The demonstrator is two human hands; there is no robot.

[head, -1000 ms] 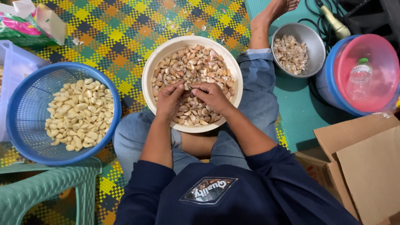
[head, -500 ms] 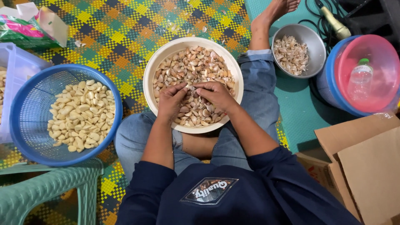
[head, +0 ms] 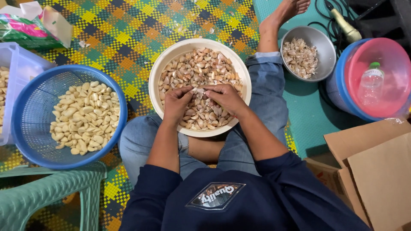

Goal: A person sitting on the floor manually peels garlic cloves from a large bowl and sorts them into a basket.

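Head view: left hand and right hand meeting over cream bowl on lap, fingertips pinching one garlic clove between them. Blue basket of peeled cloves left; steel bowl of skins right.

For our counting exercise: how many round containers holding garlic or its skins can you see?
3. The cream bowl of unpeeled cloves sits on the person's lap under both hands, the blue basket of peeled cloves to its left, the metal bowl of skins upper right. Others may lie out of view.
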